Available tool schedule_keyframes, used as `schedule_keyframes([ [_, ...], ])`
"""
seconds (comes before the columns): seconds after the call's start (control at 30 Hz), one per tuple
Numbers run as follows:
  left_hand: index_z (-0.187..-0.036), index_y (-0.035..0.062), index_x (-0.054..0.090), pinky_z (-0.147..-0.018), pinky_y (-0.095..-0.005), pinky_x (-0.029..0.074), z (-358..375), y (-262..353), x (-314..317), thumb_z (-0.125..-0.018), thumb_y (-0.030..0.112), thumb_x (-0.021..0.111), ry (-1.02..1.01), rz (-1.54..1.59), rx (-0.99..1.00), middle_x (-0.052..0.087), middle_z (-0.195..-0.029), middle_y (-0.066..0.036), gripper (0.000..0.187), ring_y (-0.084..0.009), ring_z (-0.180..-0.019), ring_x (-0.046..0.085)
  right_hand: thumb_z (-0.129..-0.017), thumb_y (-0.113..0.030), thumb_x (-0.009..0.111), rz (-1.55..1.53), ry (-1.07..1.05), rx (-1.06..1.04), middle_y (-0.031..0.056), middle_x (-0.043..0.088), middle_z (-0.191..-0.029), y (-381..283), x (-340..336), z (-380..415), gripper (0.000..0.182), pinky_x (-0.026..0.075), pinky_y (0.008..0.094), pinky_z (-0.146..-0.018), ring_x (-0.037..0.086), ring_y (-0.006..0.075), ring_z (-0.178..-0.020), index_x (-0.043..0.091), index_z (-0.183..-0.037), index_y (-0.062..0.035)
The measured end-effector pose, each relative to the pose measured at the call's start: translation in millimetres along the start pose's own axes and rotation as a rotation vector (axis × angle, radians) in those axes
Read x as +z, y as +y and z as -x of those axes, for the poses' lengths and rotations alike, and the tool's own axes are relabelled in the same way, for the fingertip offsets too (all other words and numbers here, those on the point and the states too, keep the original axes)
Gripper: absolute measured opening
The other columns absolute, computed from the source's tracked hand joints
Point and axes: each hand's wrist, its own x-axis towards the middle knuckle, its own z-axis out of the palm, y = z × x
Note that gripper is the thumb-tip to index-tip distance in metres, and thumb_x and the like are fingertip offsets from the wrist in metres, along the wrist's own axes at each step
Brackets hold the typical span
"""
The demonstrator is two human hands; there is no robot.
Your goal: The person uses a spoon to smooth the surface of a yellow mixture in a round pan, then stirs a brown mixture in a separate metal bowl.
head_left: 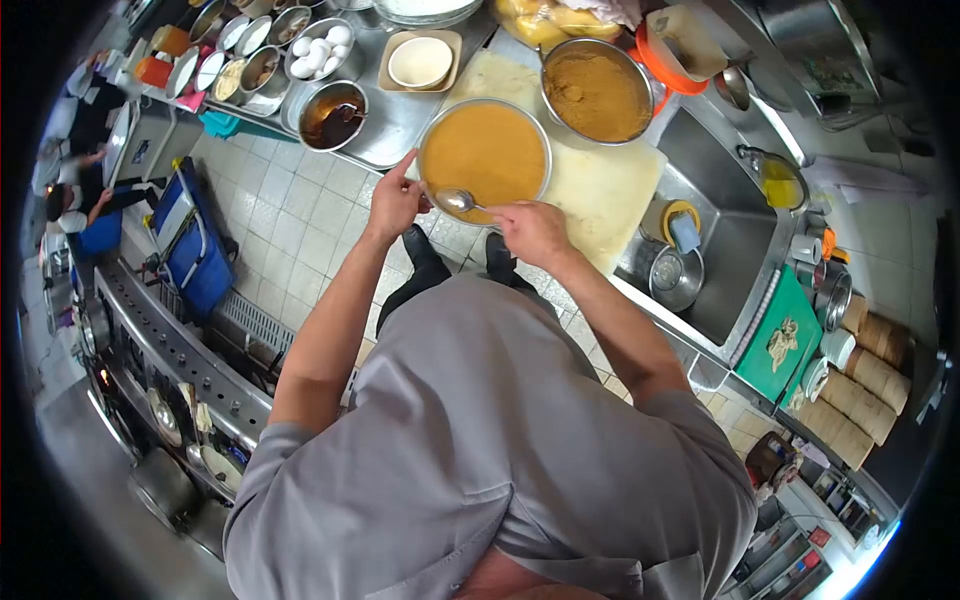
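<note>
A round metal pan (pixel 546 170) holds a smooth layer of orange-brown crumb or powder (pixel 485 140). My left hand (pixel 398 198) grips the near left rim of this pan, index finger stretched up along its side. In my right hand (pixel 532 234) is a metal spoon (pixel 457 201), its bowl over the near left part of the layer. Under the pan's right side lies a pale cutting board (pixel 600 185). Just beyond, a metal bowl (pixel 597 92) contains more of the same orange-brown stuff.
Left of the pan stand a bowl of dark sauce (pixel 333 117), a bowl of eggs (pixel 321 52) and a stack of pale bowls (pixel 420 64). A sink (pixel 715 190) is at right, beside a green board (pixel 775 335). Another person (pixel 90 195) sits far left, past a blue folding chair (pixel 195 235).
</note>
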Motion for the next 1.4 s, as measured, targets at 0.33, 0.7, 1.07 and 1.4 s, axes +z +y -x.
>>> schedule_keyframes([
  [0.33, -0.162, 0.0088, 0.053, -0.065, -0.0293, 0.060, -33, 4, -1, -0.106, 0.005, 0.066, 0.023, -0.101, 0.057, 0.076, -0.093, -0.009, 0.058, -0.0149, -0.072, 0.072, -0.100, -0.024, 0.067, 0.043, -0.015, -0.026, 0.0074, 0.083, -0.107, 19, -20, 8, 0.022, 0.061, 0.0447, -0.090, 0.078, 0.0299, -0.100, 0.086, -0.112, -0.0204],
  [0.7, -0.173, 0.0120, 0.031, -0.087, -0.0399, 0.061, 33, -19, 22, -0.090, 0.026, 0.091, 0.113, -0.517, 0.180, 0.077, -0.107, -0.019, 0.103, -0.0286, -0.097, 0.078, -0.101, -0.027, 0.067, 0.038, 0.037, 0.073, 0.0084, 0.081, -0.103, 32, -23, -5, 0.021, 0.061, 0.0453, -0.087, 0.077, 0.0311, -0.096, 0.086, -0.110, -0.0219],
  [1.07, -0.171, 0.0095, 0.031, -0.102, -0.0513, 0.057, 42, 43, 20, -0.093, 0.038, 0.085, -0.011, -0.810, 0.078, 0.072, -0.129, -0.029, 0.098, -0.0426, -0.121, 0.071, -0.101, -0.031, 0.064, 0.084, 0.067, 0.127, 0.0089, 0.081, -0.105, 32, -37, -55, 0.024, 0.060, 0.0487, -0.091, 0.077, 0.0325, -0.100, 0.085, -0.112, -0.0237],
  [1.4, -0.175, 0.0123, 0.020, -0.098, -0.0450, 0.060, 12, 33, 1, -0.093, 0.041, 0.085, -0.071, -0.940, 0.074, 0.079, -0.113, -0.024, 0.109, -0.0389, -0.109, 0.077, -0.100, -0.032, 0.072, 0.055, 0.060, 0.057, 0.0068, 0.083, -0.106, 72, -64, -20, 0.020, 0.061, 0.0448, -0.087, 0.077, 0.0311, -0.097, 0.086, -0.111, -0.0229],
])
